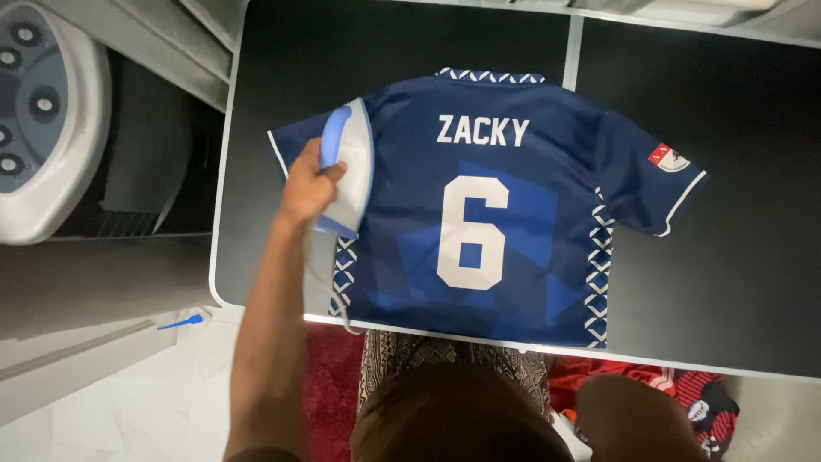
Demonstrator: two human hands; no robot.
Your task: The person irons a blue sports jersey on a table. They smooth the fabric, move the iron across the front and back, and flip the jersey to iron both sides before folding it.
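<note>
Gripping iron (349, 167), left hand (306, 184), jersey (487, 222) near table edge (224, 171)

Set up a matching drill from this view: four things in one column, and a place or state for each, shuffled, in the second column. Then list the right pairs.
Things:
1. iron
2. navy jersey
3. red garment
4. left hand

Places or states:
A. lies below the near table edge, at the right
B. wrapped around a light blue handle
C. spread flat, back side up, on the black table
D. rests on the jersey's left sleeve area

Pairs: 1-D, 2-C, 3-A, 4-B
</note>
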